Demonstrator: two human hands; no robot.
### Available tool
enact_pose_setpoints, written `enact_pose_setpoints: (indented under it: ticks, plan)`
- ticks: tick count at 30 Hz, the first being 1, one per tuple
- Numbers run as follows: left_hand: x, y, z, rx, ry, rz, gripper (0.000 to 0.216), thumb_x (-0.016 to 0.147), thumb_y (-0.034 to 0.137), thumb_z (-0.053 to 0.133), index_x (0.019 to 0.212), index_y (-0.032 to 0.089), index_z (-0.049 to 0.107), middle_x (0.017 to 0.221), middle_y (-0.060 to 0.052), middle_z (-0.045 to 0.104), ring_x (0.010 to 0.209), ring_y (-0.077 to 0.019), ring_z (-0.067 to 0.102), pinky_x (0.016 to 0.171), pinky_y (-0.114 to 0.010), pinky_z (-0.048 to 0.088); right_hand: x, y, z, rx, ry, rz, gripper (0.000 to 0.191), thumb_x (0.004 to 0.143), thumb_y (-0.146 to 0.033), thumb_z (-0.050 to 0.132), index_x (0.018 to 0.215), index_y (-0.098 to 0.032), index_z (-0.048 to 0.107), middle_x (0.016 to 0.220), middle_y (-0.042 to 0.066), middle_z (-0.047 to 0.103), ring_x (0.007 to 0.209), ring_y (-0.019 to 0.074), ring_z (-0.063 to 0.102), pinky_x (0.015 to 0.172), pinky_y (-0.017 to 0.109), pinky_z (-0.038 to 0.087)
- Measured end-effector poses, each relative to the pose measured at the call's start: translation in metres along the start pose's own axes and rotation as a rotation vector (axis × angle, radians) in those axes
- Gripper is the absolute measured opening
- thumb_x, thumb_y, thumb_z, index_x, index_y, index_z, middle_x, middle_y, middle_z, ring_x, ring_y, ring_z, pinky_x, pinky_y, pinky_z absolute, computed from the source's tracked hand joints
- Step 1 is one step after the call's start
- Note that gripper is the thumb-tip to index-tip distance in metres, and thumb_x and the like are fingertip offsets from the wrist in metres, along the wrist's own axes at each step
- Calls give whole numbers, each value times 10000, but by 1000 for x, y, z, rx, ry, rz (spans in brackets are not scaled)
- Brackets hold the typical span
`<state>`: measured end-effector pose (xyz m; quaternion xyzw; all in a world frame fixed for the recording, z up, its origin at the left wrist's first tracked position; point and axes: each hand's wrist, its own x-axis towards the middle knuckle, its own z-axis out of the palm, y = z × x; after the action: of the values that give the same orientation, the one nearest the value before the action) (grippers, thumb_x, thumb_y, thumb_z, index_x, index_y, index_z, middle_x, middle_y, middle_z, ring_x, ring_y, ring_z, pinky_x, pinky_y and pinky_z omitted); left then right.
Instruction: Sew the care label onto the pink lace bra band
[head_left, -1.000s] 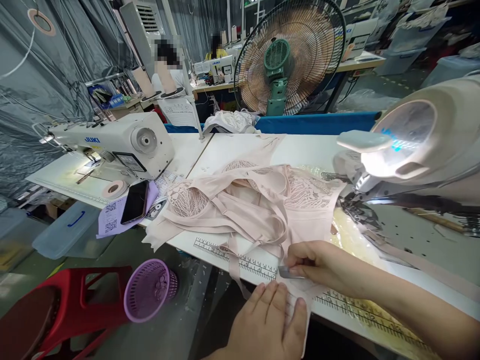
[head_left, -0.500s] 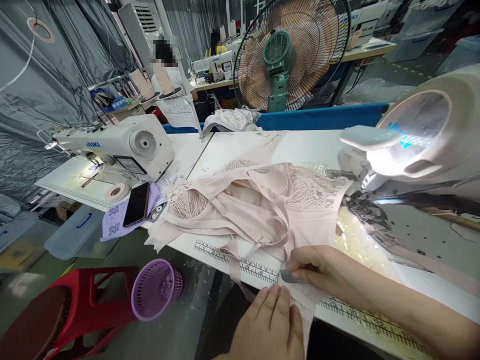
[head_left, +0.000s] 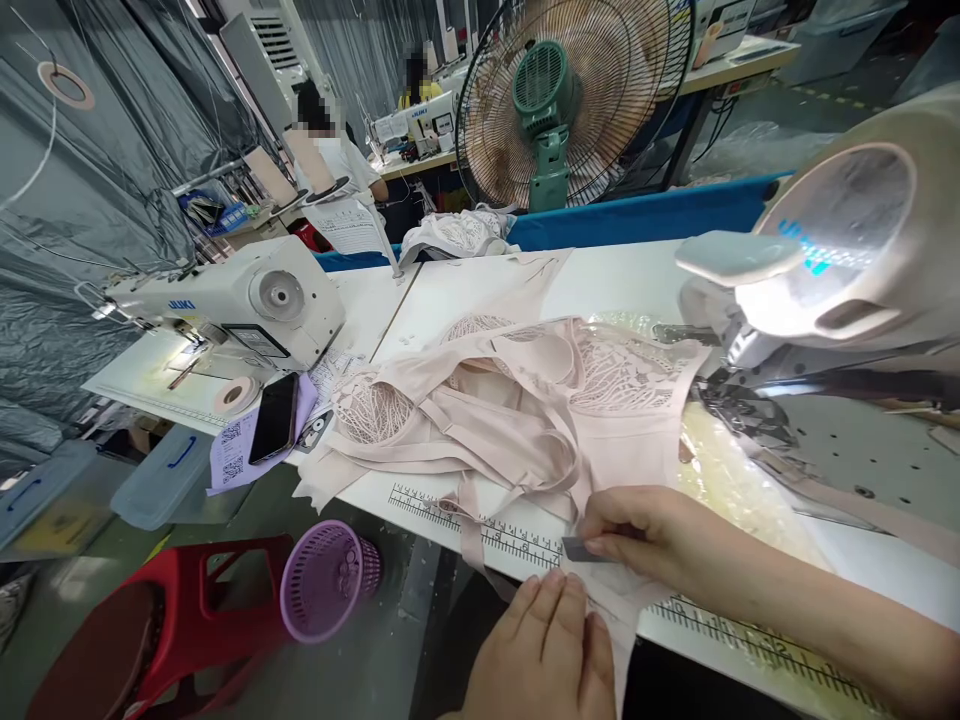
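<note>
A pile of pale pink lace garment pieces [head_left: 517, 410] lies on the white table [head_left: 600, 285]. My right hand [head_left: 645, 535] pinches a small flat grey piece [head_left: 577, 549] against a pink fabric strip [head_left: 615, 600] at the table's front edge, over a printed ruler [head_left: 480, 525]. My left hand [head_left: 544, 650] rests with fingers together, flat on the lower end of the same strip, just below the table edge.
A sewing machine head [head_left: 847, 270] with a bright lamp stands to the right. A second white machine [head_left: 232, 295], a tape roll [head_left: 236, 395] and a phone [head_left: 274, 415] sit at left. A purple basket [head_left: 326, 580] and red stool [head_left: 150, 630] are below. A fan [head_left: 562, 100] stands behind; people work farther back.
The view has shifted slightly; both hands stay on the strip at the table edge, my left hand drawn a little lower.
</note>
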<state>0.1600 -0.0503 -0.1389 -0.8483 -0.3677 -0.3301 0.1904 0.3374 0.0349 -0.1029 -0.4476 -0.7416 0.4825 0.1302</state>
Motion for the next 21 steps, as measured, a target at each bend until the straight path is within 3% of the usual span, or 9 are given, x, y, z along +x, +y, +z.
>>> enact_pose_setpoints:
  ticks: [9, 16, 21]
  plan:
    - [-3, 0, -3, 7, -61, -29, 149, 819, 129, 510, 865, 176, 644, 907, -43, 710, 943, -160, 642, 851, -267, 519, 3, -2, 0, -11, -45, 59, 154, 801, -247, 485, 700, -186, 584, 706, 11, 625, 646, 153, 556, 567, 237, 425]
    - [6, 0, -4, 16, -10, 8, 244, 840, 88, 435, 780, 150, 664, 860, -46, 717, 896, -173, 659, 844, -280, 517, 4, -4, -7, -112, -64, -161, 175, 823, -201, 459, 722, -178, 600, 720, 26, 617, 666, 161, 557, 604, 263, 431]
    - [5, 1, -3, -3, -2, -30, 257, 849, 101, 425, 783, 157, 667, 871, -39, 716, 910, -165, 654, 882, -276, 492, 6, -1, -5, -106, -115, -119, 147, 788, -175, 480, 706, -187, 601, 703, 15, 626, 646, 161, 560, 578, 254, 427]
